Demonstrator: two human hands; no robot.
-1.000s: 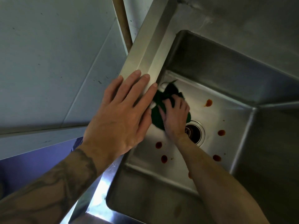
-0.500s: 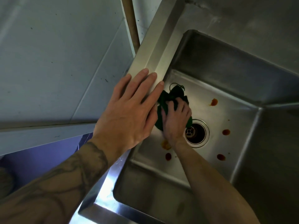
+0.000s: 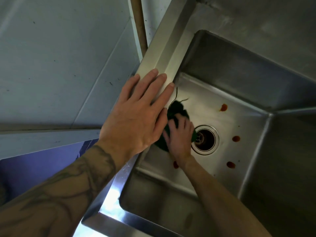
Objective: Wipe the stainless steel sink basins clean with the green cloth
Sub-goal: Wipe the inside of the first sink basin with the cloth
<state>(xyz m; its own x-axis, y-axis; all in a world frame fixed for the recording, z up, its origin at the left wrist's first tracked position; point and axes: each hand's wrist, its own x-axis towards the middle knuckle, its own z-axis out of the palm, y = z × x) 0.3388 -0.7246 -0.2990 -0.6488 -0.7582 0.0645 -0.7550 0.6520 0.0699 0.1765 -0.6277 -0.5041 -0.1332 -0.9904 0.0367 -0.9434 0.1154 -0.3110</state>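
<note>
Left hand (image 3: 135, 113) lies flat on the brushed stainless steel rim (image 3: 164, 53) of the sink, fingers straight and close together, tattooed forearm running back toward the camera. Right hand (image 3: 179, 135) is down in the square stainless steel basin (image 3: 239, 93), fingers bent over a crumpled dark green cloth (image 3: 177, 108) and pressing it onto the basin floor. The cloth sits just left of the round metal drain (image 3: 205, 139), its edge touching the drain ring, with a couple of loose threads trailing toward the back corner. Four reddish-brown sauce spots (image 3: 223, 107) dot the floor: three to the right of the drain, one by the right wrist. Grey wall panels (image 3: 59, 57) are on the left.
</note>
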